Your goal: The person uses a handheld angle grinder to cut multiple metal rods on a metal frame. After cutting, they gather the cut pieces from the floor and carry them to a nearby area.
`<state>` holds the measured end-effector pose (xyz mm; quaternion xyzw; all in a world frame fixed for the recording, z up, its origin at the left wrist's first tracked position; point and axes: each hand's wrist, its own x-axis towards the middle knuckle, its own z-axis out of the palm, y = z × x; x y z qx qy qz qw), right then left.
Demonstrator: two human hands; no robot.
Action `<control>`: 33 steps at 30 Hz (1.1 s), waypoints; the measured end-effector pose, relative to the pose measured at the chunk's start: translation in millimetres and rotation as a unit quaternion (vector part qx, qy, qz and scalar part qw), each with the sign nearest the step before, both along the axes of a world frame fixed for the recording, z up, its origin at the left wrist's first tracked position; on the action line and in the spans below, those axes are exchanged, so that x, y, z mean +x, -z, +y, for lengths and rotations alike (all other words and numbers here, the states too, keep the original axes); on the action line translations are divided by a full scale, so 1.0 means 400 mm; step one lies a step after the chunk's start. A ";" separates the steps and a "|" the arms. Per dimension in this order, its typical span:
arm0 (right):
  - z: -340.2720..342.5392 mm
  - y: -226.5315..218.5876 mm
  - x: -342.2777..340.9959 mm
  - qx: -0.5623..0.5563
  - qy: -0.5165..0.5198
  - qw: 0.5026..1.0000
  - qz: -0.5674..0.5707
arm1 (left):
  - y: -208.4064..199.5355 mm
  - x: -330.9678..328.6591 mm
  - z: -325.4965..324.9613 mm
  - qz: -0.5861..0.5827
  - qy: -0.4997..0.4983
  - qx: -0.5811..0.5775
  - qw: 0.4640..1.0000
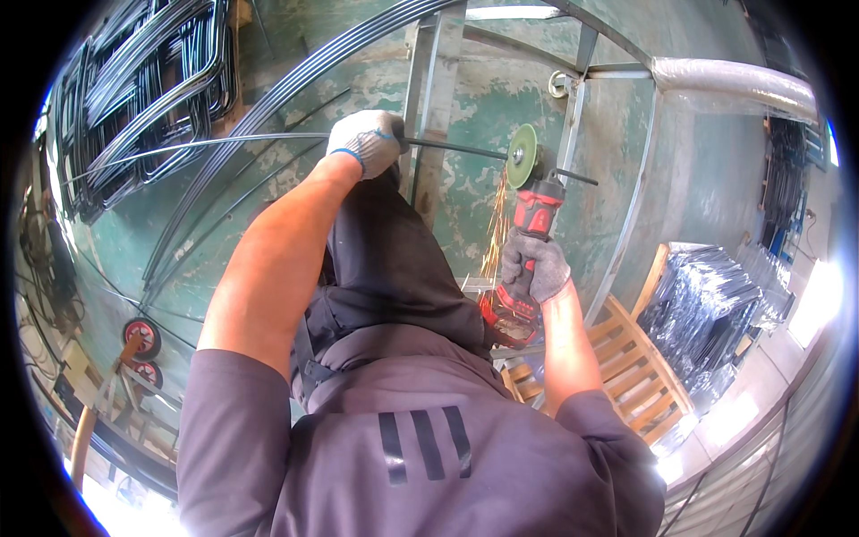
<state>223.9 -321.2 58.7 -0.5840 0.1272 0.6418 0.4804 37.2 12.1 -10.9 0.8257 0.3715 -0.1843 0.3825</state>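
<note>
Currently, right fingers (512, 255) clamped on red grinder (537, 213), left fingers (385, 150) clamped on thin rod (456, 146). Sparks (495, 234) just left of right fingers. Below both, patchy green floor (474, 103); slatted pallet (637, 369) rightward; bent tubes (152, 103) far left.

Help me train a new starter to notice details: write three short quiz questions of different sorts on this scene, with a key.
1. Multiple choice: Orange sparks fly from the green disc of the grinder. Which way do they stream in the picture?
A) Toward the upper edge
B) Toward the lower edge
C) Toward the right edge

2. True or false: The left hand and the right hand are both gloved.

3. Fill in the blank: The left hand grips a long, thin ____.

Key:
1. B
2. True
3. rod
</note>
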 end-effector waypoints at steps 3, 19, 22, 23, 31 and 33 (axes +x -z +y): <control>-0.004 0.004 0.000 -0.019 0.003 1.000 -0.002 | 0.003 0.000 -0.001 0.002 0.003 0.004 1.000; -0.014 0.022 0.002 -0.004 0.009 1.000 0.005 | 0.017 0.001 -0.003 0.000 0.009 0.013 1.000; -0.020 0.035 0.001 -0.011 0.019 1.000 0.003 | 0.019 0.001 0.000 0.000 0.009 0.007 1.000; -0.021 0.036 0.001 -0.007 0.020 1.000 0.002 | 0.024 0.000 0.000 -0.002 0.009 0.004 1.000; -0.052 0.028 0.000 -0.007 0.032 0.999 -0.025 | 0.027 0.010 -0.003 -0.018 0.010 0.021 1.000; -0.075 0.010 0.013 -0.029 0.116 0.993 0.013 | 0.040 0.008 0.003 -0.018 0.019 0.040 0.999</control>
